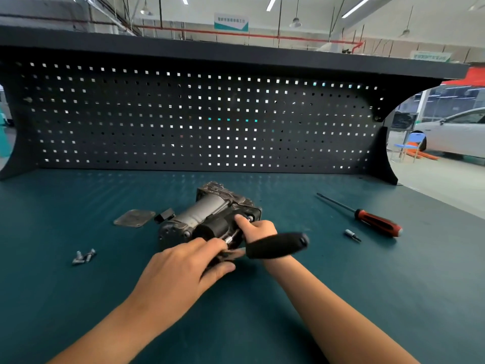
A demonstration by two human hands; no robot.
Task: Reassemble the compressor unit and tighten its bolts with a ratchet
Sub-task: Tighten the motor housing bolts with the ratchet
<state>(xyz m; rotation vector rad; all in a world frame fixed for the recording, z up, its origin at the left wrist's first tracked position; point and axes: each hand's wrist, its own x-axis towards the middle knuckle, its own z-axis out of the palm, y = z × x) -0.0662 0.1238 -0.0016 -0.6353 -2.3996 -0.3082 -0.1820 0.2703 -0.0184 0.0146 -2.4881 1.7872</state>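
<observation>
Compressor unit (pixel 210 219) lying mid-worktop (pixel 341 298), looking mostly assembled. Left hand (pixel 183 261) pinching knurled shaft of ratchet (pixel 278 244); bolt-tightening seemingly under way. Right hand (pixel 258 228) curling against unit's end, index finger reaching out; cannot tell what it is gripping. Loose bolts (pixel 84 256) and cover plate (pixel 135 218) lying apart, likely awaiting fitting. Fingers hiding socket and bolt head; handle blurring.

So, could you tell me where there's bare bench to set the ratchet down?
Free: the strip between compressor and pegboard; the left side beyond the cover plate and loose bolts; the near right below the screwdriver and bit. Crowded right around the compressor.
</observation>
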